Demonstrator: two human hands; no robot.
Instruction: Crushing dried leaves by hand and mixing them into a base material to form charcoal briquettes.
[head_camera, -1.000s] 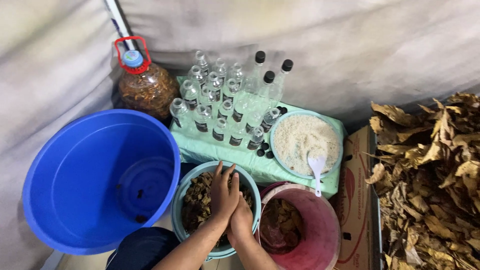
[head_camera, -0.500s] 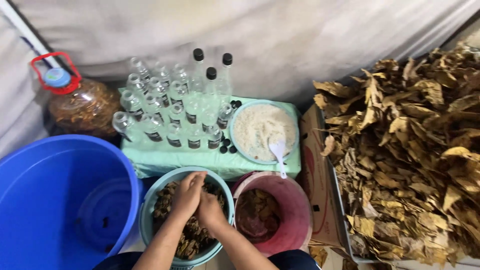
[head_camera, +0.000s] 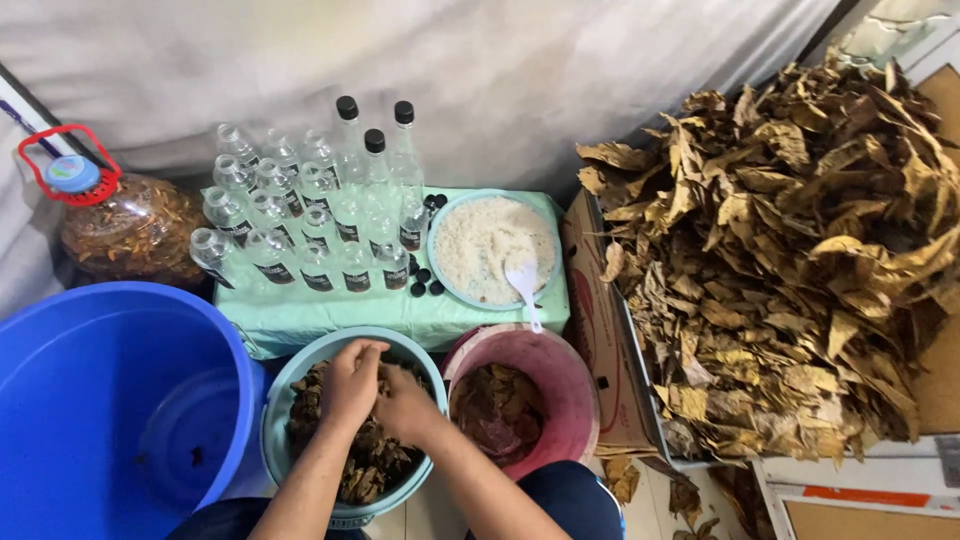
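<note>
Both hands, left hand (head_camera: 350, 385) and right hand (head_camera: 405, 405), close on wet leaves (head_camera: 370, 465) inside the teal bowl (head_camera: 285, 385) (kept low between the knees), pink bucket (head_camera: 560, 375) just right

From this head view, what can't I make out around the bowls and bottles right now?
- Head view: what the left hand and right hand grip in the teal bowl; the fingers are buried in dark leaves.
- Bottom of the pink bucket: covered by wet leaves.
- Blue tub: cut off by the left and bottom edges.
- Clear bottles: too small to tell whether they hold liquid.
</note>
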